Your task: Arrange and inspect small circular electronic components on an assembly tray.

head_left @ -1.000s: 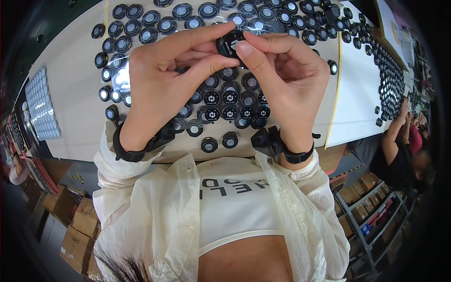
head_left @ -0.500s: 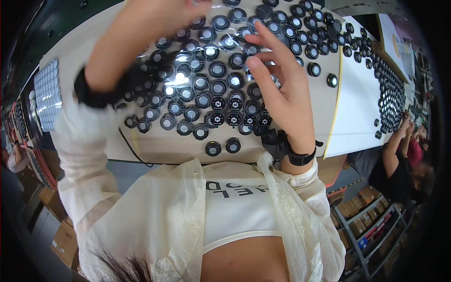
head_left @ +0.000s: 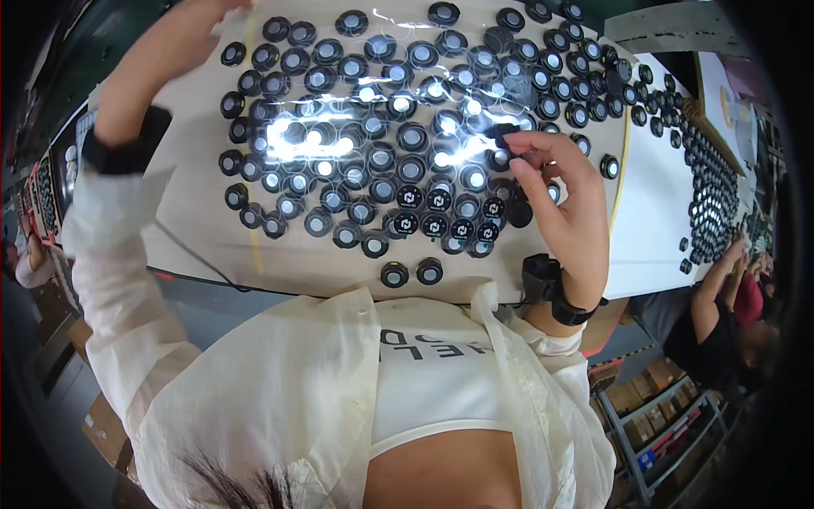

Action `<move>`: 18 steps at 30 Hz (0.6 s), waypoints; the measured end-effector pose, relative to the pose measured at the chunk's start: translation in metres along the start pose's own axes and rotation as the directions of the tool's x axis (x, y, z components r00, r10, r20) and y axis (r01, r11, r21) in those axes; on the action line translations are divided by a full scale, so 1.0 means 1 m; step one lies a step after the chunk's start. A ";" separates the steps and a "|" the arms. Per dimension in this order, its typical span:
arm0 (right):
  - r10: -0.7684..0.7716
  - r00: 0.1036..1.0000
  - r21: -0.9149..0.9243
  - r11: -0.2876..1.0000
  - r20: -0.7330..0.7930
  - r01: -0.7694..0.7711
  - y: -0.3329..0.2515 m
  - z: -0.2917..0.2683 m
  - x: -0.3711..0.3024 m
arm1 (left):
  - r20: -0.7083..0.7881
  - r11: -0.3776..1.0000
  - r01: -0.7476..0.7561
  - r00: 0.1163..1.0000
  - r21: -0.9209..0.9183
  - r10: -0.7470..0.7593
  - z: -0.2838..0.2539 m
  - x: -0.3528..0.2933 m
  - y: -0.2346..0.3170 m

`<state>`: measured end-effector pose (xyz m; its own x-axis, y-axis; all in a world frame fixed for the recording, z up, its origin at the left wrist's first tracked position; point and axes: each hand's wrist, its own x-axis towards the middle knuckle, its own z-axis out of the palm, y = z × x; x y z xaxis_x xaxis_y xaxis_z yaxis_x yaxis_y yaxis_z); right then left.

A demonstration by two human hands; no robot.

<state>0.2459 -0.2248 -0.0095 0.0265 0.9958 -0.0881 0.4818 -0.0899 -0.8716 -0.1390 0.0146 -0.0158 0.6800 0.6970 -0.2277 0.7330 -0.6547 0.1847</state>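
Many round black parts with pale grey centres (head_left: 411, 136) lie in loose rows on the table. A clear plastic sheet (head_left: 314, 136) covers much of them and throws back bright glare. Several round black stickers with a white mark (head_left: 438, 199) show at the near side of the rows. My right hand (head_left: 564, 182) hovers over the right side of the rows, thumb and forefinger curled together, with a small black piece (head_left: 506, 134) at the fingertips. My left hand (head_left: 191, 34) is raised at the far left, beyond the parts; its fingers are cut off by the upper edge.
Two round parts (head_left: 411, 272) sit apart near the table's front edge. A yellow line (head_left: 621, 161) borders a white board (head_left: 649, 204) on the right, beyond which more parts are packed closely. People (head_left: 721, 297) work farther right, near a metal rack (head_left: 666, 420) with boxes.
My left hand has swung outward to the far left, off the parts. My right hand has moved right and nearer, its spread fingers now curled in. The stretch of covered parts shows more fully.
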 end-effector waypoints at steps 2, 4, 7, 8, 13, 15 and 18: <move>-0.036 0.997 -0.197 0.979 0.065 0.048 -0.001 -0.005 0.000 | -0.034 0.994 -0.110 0.993 -0.020 0.110 0.008 -0.028 0.026; 0.014 0.995 -0.215 0.976 0.100 0.008 -0.008 0.000 0.000 | -0.082 0.995 -0.082 0.994 -0.050 0.078 0.021 -0.042 0.030; -0.072 0.964 -0.230 0.964 0.256 0.133 -0.008 0.007 -0.002 | -0.255 0.996 -0.006 0.967 -0.091 -0.017 0.039 -0.052 0.030; -0.068 0.964 -0.236 0.963 0.257 0.131 -0.010 0.008 -0.004 | -0.256 0.995 -0.008 0.967 -0.097 -0.017 0.041 -0.053 0.030; -0.046 0.944 -0.262 0.955 0.327 0.137 -0.017 0.022 -0.008 | -0.406 0.931 -0.143 0.914 -0.335 -0.005 0.030 -0.044 0.098; -0.073 0.953 -0.239 0.960 0.293 0.147 -0.017 0.030 -0.008 | -0.291 0.827 -0.170 0.957 -0.535 0.009 0.027 -0.033 0.156; -0.084 0.952 -0.294 0.940 0.296 0.175 -0.019 0.040 -0.006 | -0.311 0.856 -0.351 0.920 -0.378 0.240 0.040 -0.020 0.190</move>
<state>0.2019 -0.2295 -0.0117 -0.2745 0.9493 -0.1531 0.7148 0.0950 -0.6929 -0.0144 -0.1355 -0.0144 0.8076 0.5748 0.1320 0.3965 -0.6949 0.5999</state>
